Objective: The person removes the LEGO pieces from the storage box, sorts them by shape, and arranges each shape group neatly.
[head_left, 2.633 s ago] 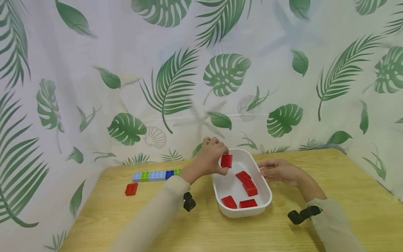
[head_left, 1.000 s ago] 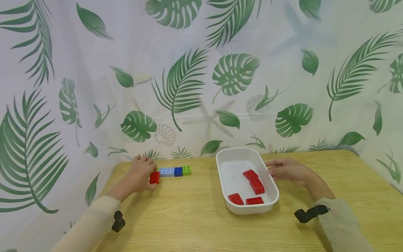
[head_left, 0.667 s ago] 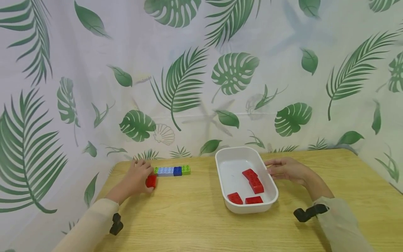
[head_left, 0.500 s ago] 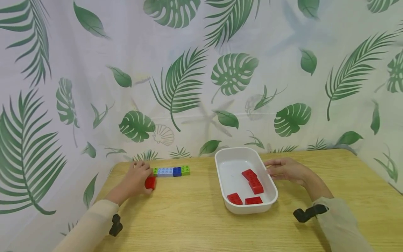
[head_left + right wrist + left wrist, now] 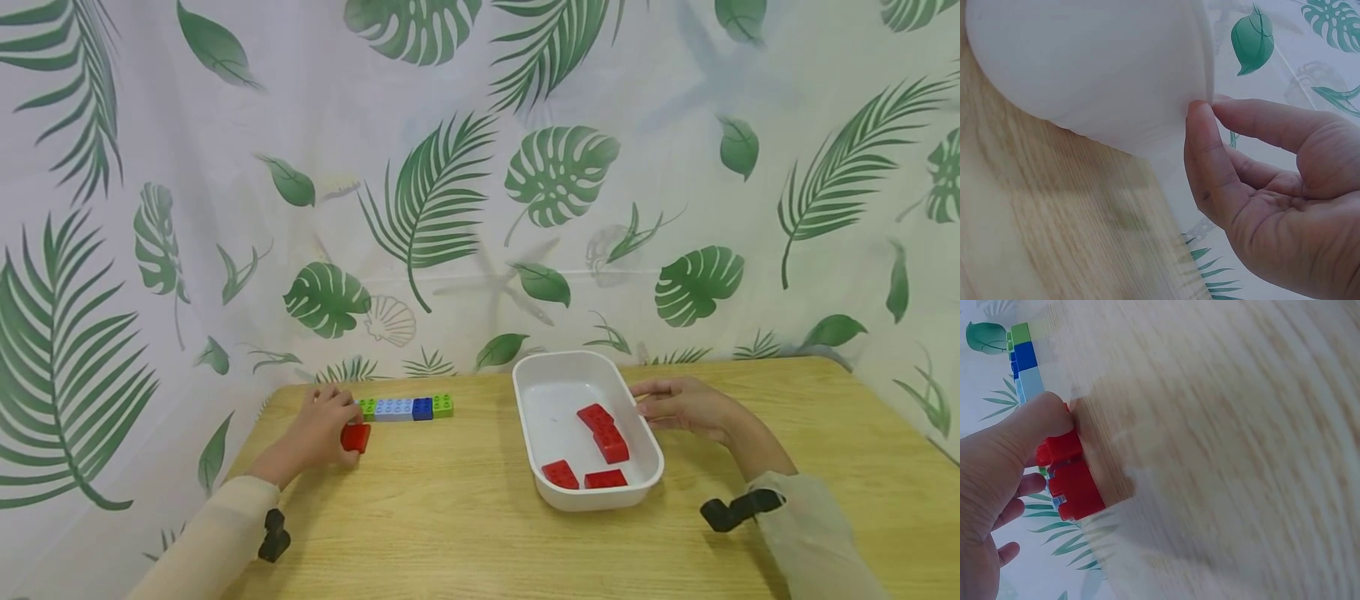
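My left hand (image 5: 321,425) grips a red toy brick (image 5: 356,437) between thumb and fingers, low over the table at the left. In the left wrist view, the thumb lies across this brick (image 5: 1063,447), and a second red brick (image 5: 1080,492) stands end to end with it. Just behind runs a row of light blue, green and dark blue bricks (image 5: 395,409), its left end covered by the hand. My right hand (image 5: 690,408) pinches the right rim of a white bin (image 5: 525,425) with thumb and fingertips. Several red bricks (image 5: 611,442) lie inside the bin.
The wooden table (image 5: 450,517) reaches back to a white curtain (image 5: 465,208) printed with green leaves, which also hangs along the left side. A black strap mount (image 5: 274,535) sits on the left wrist, another (image 5: 738,510) on the right.
My left hand has carried a red brick from over the bin to the left, down beside the loose red brick, then slid slightly further left. The right hand has stayed at the bin's rim.
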The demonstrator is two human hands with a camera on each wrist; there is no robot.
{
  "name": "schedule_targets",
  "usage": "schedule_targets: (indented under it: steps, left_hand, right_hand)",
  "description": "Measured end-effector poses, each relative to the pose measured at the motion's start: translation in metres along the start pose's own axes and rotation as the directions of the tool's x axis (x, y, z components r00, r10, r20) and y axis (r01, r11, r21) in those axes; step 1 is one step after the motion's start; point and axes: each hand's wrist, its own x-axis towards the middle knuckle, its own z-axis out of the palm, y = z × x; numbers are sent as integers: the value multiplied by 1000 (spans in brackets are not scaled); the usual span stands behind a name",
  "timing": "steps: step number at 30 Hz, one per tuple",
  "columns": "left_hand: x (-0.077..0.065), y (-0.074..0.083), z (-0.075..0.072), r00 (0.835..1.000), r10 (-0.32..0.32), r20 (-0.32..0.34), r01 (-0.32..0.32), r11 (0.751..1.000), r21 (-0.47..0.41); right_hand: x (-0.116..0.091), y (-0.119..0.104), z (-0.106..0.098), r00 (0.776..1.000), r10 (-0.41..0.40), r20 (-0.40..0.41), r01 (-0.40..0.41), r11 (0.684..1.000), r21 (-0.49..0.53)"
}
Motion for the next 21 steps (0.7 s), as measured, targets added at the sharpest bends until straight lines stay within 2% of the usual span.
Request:
schedule_targets:
  steps: [16, 21]
  left_hand:
    - [-1, -1, -5, 994, -44, 96, 46, 999, -21]
    - [0, 1, -8, 993, -42, 107, 43, 999, -9]
  right_hand:
    - [1, -3, 1, 1000, -2, 0, 2, 1000, -1]
    - [0, -2, 1, 1000, -11, 5, 11, 1000, 0]
